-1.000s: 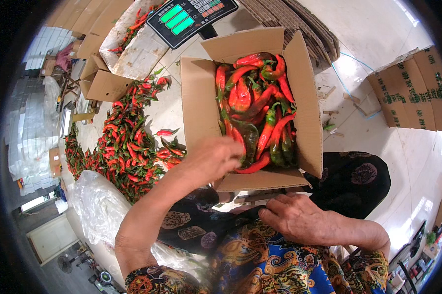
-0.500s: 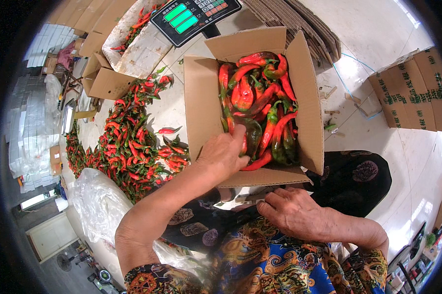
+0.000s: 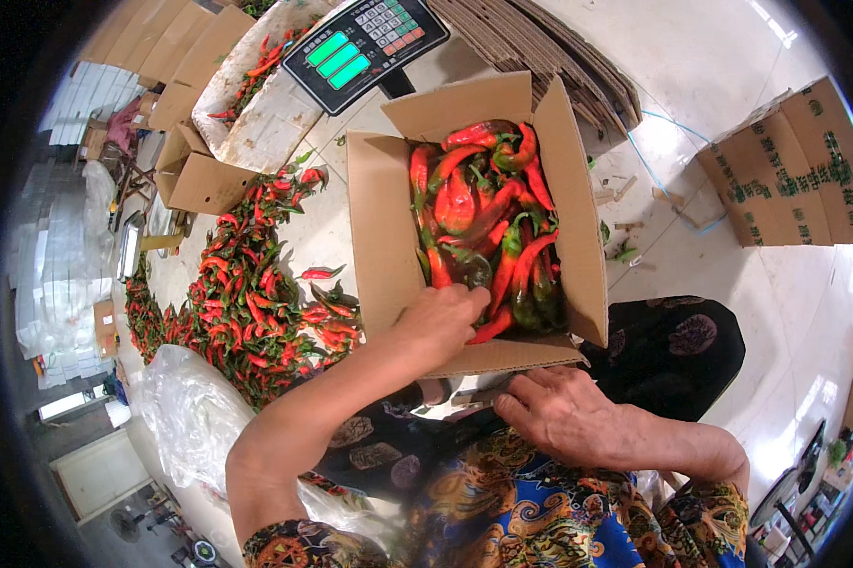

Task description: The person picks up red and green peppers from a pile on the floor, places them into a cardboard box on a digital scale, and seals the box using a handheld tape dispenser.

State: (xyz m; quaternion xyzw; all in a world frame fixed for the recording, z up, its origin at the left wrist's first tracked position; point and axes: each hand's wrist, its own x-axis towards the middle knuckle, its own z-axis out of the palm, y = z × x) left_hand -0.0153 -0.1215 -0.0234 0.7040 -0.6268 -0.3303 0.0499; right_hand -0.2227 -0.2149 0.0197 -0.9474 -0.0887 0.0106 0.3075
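An open cardboard box (image 3: 377,222) in front of me holds several large red and dark green chili peppers (image 3: 488,220). Reaching in over its near left corner, my left hand (image 3: 443,320) has its fingers closed around the lower end of a dark green chili pepper (image 3: 472,268); its fingertips are partly hidden. My right hand (image 3: 566,417) hovers just below the box's near flap, above my lap. Its fingers are curled in, and I see nothing held in them.
A heap of red and green peppers (image 3: 242,293) lies on the floor at left, beside clear plastic sheeting (image 3: 185,407). Beyond the box stand a scale display (image 3: 365,52), a foam box (image 3: 265,118) and stacked flat cardboard (image 3: 549,57). A printed carton (image 3: 791,170) sits at right.
The whole view has shifted slightly, so the box appears lower and further left. My left fingers have drawn in more tightly over the dark green pepper. The right hand stays curled in place.
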